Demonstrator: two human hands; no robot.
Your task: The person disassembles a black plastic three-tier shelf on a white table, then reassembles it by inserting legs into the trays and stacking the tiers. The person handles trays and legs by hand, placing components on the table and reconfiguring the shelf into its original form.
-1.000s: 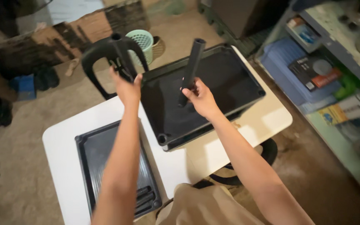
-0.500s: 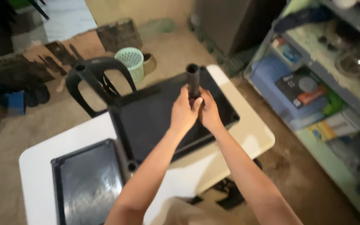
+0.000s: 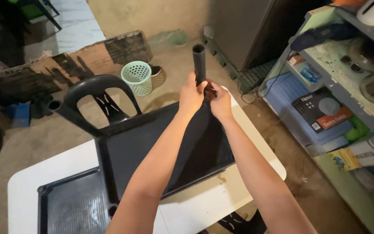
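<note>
While both hands grip it, the black tube (image 3: 199, 60) stands upright at the far corner of the large black tray (image 3: 161, 151). The left hand (image 3: 191, 96) is wrapped around the tube's lower part, and the right hand (image 3: 220, 100) is closed at its base, just beside the left. Whether the tube is fully seated in the corner socket is hidden by the fingers. Another tube (image 3: 72, 116) already rises from the tray's far left corner, so that one looks fitted; the near left socket (image 3: 112, 210) is open. The tray rests on a white desk (image 3: 204, 203), beside a second black tray (image 3: 72, 206).
</note>
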